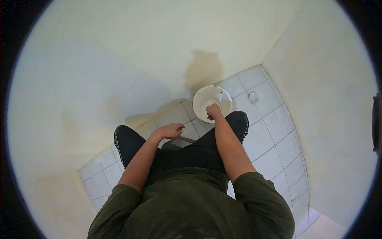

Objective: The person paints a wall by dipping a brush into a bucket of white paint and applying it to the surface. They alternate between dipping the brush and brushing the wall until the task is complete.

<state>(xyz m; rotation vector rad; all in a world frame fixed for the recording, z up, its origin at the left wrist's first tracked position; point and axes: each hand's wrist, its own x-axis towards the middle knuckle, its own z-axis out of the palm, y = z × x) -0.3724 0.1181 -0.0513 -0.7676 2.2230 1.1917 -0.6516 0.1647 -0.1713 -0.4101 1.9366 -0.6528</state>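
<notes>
A white bucket (201,95) with a worn, dark-flecked rim stands on the tiled floor close to the wall. My right hand (213,111) is over its near side, fingers curled closed. Some whitish material shows beside the fingers inside the bucket; whether the hand grips it or a tool is hidden. My left hand (170,130) hovers between my knees, left of the bucket, its fingers loosely stretched and holding nothing.
Pale walls (159,44) rise in front and on the right. Grey-white floor tiles (258,131) have pale specks. A small whitish round object (253,97) lies right of the bucket. My bent knees (237,119) flank the work spot. A dark object (376,123) shows at the right edge.
</notes>
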